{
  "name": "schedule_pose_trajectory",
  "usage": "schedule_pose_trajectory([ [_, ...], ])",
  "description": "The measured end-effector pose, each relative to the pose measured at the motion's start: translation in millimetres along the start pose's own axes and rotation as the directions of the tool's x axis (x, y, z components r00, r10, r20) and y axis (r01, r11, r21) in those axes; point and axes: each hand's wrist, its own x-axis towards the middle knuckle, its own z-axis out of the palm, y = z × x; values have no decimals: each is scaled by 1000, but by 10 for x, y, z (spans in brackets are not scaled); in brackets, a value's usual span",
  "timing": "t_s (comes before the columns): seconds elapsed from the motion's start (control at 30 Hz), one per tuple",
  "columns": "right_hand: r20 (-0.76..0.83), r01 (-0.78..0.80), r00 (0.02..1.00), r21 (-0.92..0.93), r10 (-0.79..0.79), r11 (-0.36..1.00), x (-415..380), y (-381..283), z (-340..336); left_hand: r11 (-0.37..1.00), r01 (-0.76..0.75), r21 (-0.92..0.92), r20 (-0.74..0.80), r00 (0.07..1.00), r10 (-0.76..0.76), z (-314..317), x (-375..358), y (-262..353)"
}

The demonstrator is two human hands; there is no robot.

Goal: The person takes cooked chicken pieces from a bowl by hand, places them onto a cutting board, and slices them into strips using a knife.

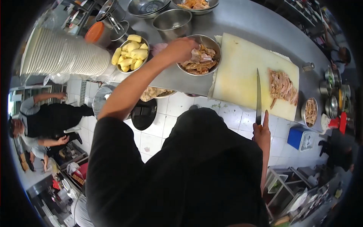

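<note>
My left hand reaches into a steel bowl of meat pieces; its fingertips are hidden among the contents. My right hand is wrapped round the handle of a long knife, index finger stretched out. The blade points away from me over the front part of a white cutting board. Sliced meat lies in a heap on the board, to the right of the blade. Just off the board's right corner stands a small bowl of cut strips.
Left of the meat bowl are a bowl of peeled yellow pieces, an empty steel bowl and stacked white containers. A blue box sits on the floor at right. A person in a dark apron stands at far left.
</note>
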Motion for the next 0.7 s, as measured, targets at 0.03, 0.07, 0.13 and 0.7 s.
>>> schedule_pose_trajectory([
  [0.03, -10, -9, 1000, 12, 9, 1000, -23, -26, 24, 998, -49, 28, 56, 997, 47, 37, 91, -52],
  [0.07, -20, -19, 1000, 26, 19, 999, -50, -46, 53, 993, -100, 54, 114, 989, 94, 73, 177, -104],
  [0.13, -46, -10, 999, -7, 9, 1000, -92, -33, 121, 980, -174, 92, 209, 966, 152, 82, 244, -99],
  [0.7, -199, 86, 977, 15, -82, 996, -87, 89, 333, 990, -70, -125, 313, 944, 107, 151, 313, -256],
])
